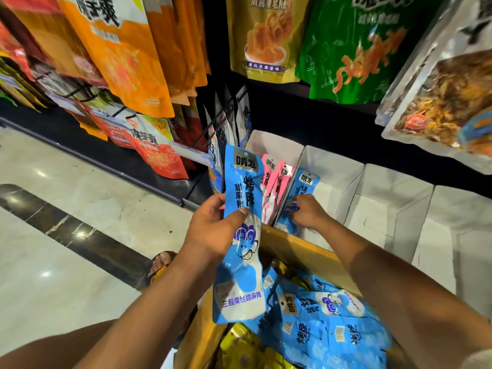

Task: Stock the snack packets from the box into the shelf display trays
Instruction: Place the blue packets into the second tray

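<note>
**Blue packets in both hands at the white trays**

Seen from the head camera, the left hand [213, 230] grips a long blue packet [241, 262] around its middle, thumb pressed across the printed front and fingers curled behind. The packet stands nearly upright, its top above the hand and its lower end hanging over the cardboard box [300, 251].

The right hand [308, 211] reaches forward beyond the box's far rim. Its fingers curl on the lower part of a second blue packet [303, 187], which stands leaning in a white display tray [332, 166]. Just left of that hand, across a divider, pink packets [271, 182] stand in the neighbouring tray [277, 142]. More white compartments run off to the right of the hand.

Below both forearms, the open box holds a loose heap of blue packets [332, 328], with yellow packets [239, 347] at its near-left corner.

Above the hands, large bags hang from the shelf: orange bags [119, 49] up to the left, a gold bag [266, 35] straight above and a green bag [359, 49] up to the right.

Left of the left forearm lies a pale polished floor [80, 209], where a sandalled foot [162, 262] shows beside the box.
</note>
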The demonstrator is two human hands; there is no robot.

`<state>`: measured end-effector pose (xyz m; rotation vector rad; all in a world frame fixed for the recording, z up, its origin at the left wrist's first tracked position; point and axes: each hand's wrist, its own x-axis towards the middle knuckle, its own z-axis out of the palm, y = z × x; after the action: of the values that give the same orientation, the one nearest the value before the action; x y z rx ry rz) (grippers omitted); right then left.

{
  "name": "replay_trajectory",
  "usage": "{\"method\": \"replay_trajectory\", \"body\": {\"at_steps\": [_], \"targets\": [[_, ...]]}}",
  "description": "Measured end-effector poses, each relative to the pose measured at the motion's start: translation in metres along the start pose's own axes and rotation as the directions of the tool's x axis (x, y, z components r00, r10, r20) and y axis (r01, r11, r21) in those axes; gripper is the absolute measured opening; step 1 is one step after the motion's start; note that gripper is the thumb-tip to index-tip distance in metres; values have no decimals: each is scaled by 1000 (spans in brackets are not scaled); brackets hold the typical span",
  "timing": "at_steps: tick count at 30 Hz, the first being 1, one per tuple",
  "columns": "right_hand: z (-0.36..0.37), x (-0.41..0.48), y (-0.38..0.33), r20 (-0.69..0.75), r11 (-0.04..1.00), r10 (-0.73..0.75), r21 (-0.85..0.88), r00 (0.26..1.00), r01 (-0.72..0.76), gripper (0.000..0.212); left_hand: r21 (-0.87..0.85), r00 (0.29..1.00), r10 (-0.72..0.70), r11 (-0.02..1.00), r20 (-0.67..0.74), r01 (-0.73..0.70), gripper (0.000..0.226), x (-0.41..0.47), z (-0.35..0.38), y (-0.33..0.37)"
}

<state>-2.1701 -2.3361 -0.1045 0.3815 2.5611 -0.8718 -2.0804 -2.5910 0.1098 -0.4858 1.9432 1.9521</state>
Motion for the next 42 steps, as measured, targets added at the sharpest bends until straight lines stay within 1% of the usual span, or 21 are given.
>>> {"method": "replay_trajectory", "body": {"at_steps": [2, 3, 5, 9, 11, 13, 14, 19, 21, 23, 24, 25, 27, 28, 29, 31, 33, 35, 36, 37, 42], "targets": [[-20, -35, -24, -121, 990, -49, 124, 991, 64, 41, -5, 1000, -17, 1000, 0, 17, 10, 1, 5, -3], [-30, -55, -36, -164, 970, -64, 220, 984, 100, 36, -15, 1000, -31, 999, 7, 31, 10, -1, 9, -4], [-47, -101, -60, -207, 895, -93, 411, 974, 173, 26, -37, 998, -58, 998, 21, 59, 10, -2, 13, -5], [-61, -191, -94, -233, 797, -183, 533, 955, 283, 13, -1, 999, -35, 999, -16, 35, 9, 4, 19, -9], [-63, -225, -106, -200, 812, -227, 501, 953, 298, 28, 15, 1000, -18, 1000, -21, 19, 9, 7, 25, -12], [-61, -242, -114, -166, 875, -231, 395, 959, 279, 49, 23, 1000, -3, 1000, -4, 4, 9, 6, 34, -14], [-60, -247, -116, -159, 895, -221, 359, 962, 265, 54, 33, 1000, 6, 999, -2, -6, 10, 4, 38, -14], [-54, -248, -121, -210, 955, -158, 218, 965, 203, 66, 11, 998, 43, 999, 37, -43, 14, -6, 40, -18], [-54, -242, -119, -217, 966, -127, 192, 968, 170, 69, 61, 991, 101, 992, 83, -107, 13, -3, 36, -20], [-56, -232, -112, -240, 974, -73, 191, 968, 121, 72, 135, 972, 189, 969, 140, -208, 7, -1, 30, -25], [-58, -225, -106, -254, 979, -46, 180, 966, 94, 74, 227, 956, 241, 934, 164, -275, 9, 0, 25, -29], [-60, -217, -99, -266, 984, -18, 167, 964, 64, 76, 359, 936, 301, 866, 183, -349, 15, 2, 19, -34], [-68, -196, -82, -286, 991, 33, 131, 958, 5, 80, 630, 881, 410, 625, 237, -461, 34, 10, 7, -51], [-72, -184, -72, -292, 993, 61, 110, 954, -30, 83, 707, 852, 439, 505, 284, -496, 43, 13, 4, -58], [-76, -170, -63, -293, 994, 88, 89, 952, -65, 88, 753, 838, 431, 413, 334, -513, 51, 18, 3, -68], [-81, -144, -46, -288, 989, 148, 26, 946, -146, 98, 821, 837, 356, 251, 415, -513, 62, 26, 6, -88], [-82, -125, -37, -305, 976, 196, -32, 932, -216, 96, 851, 829, 294, 83, 476, -518, 69, 33, 6, -112], [-76, -106, -29, -324, 965, 222, -66, 920, -256, 90, 853, 813, 281, -43, 510, -521, 75, 41, 2, -136], [-72, -96, -26, -329, 960, 230, -79, 916, -270, 87, 852, 808, 289, -69, 514, -518, 77, 45, -1, -144], [-67, -85, -22, -333, 955, 236, -94, 913, -281, 85, 852, 802, 305, -68, 514, -520, 78, 49, -3, -151], [-39, -38, -2, -289, 920, 325, -124, 901, -371, 84, 821, 779, 359, 59, 514, -568, 79, 63, -7, -172]]}}
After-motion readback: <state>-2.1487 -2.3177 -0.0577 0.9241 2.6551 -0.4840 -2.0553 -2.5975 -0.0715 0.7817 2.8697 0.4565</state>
